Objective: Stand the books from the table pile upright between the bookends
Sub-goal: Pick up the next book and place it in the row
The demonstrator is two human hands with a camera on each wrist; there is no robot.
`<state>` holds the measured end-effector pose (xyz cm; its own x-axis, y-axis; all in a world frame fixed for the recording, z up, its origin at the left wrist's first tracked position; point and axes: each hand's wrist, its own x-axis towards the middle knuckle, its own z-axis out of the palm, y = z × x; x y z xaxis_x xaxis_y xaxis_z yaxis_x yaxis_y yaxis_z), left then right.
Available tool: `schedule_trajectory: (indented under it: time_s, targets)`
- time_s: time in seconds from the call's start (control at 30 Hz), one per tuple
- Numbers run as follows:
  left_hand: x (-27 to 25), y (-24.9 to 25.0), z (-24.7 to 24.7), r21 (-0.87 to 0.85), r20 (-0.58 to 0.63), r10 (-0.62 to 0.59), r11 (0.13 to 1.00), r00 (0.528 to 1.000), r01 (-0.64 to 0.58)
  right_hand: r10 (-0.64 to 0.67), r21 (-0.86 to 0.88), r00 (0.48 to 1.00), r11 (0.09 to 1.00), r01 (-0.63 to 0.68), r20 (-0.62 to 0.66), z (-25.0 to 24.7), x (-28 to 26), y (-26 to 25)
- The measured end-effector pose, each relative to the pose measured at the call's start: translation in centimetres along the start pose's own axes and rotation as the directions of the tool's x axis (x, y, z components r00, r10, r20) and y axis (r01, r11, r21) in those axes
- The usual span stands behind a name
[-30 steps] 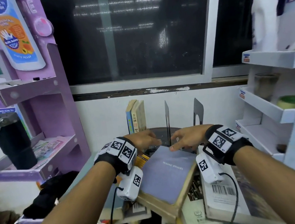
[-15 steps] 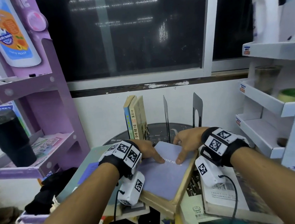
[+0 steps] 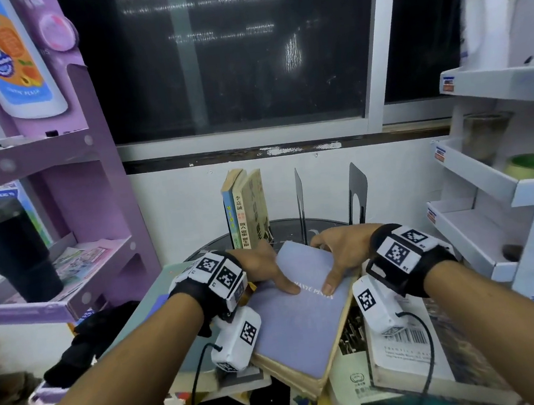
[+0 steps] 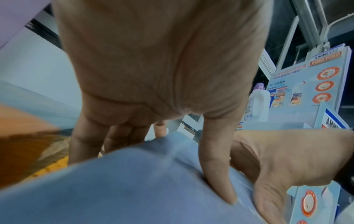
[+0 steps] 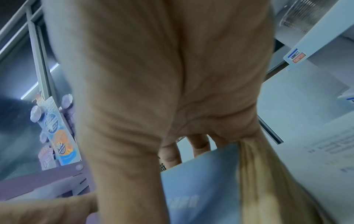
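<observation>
3 books [image 3: 246, 211] upright beside bookends [image 3: 299, 202], both hands' fingers [image 3: 286, 285] clamped on lavender book [image 3: 300, 318]

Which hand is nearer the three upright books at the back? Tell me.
Left. The left hand sits just below the upright books; the right hand is off to their right, across the lavender book.

Both forearms reach toward 12 o'clock — wrists banded. The left hand [image 3: 259, 266] and right hand [image 3: 341, 253] grip a book [image 3: 302, 318], thumbs on its cover, fingers curled over its edges.

Bare forearms wear black wrist straps [image 3: 408, 254] with square-code tags and white cabled camera boxes [image 3: 236, 339].
</observation>
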<state>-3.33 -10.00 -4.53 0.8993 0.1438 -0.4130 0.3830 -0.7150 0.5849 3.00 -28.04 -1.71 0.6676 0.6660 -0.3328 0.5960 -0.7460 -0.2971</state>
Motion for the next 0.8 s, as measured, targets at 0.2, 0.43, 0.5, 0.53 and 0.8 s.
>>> schedule_trajectory:
  time_s: [0.2,0.43,0.5,0.53,0.8]
  targets:
    - [-1.7,0.4,-0.7,-0.116,0.043,0.079,0.990,0.996,-0.074,-0.056,0.028,0.998,0.998,0.057,-0.034,-0.7,-0.5,-0.5]
    - [-3.4,1.0,-1.8,-0.238,0.003,0.102,0.966,0.995,-0.099,-0.080,0.061,0.987,0.994,0.089,-0.139,-2.1,-1.0,-1.0]
    - [-4.0,1.7,-1.9,-0.239,-0.100,0.116,0.961,0.988,-0.137,-0.091,0.044,0.971,0.994,0.103,-0.221,-2.6,-1.1,-1.1]
    - [-4.2,1.9,-1.9,-0.240,-0.146,0.126,0.958,0.981,-0.158,-0.092,0.046,0.961,0.993,0.108,-0.260,-2.8,-1.2,-1.0]
    - [-3.5,1.6,-1.3,-0.504,-0.430,0.099,0.798,0.897,-0.330,0.005,0.210,0.925,0.974,0.081,-0.380,-3.9,-1.5,0.0]
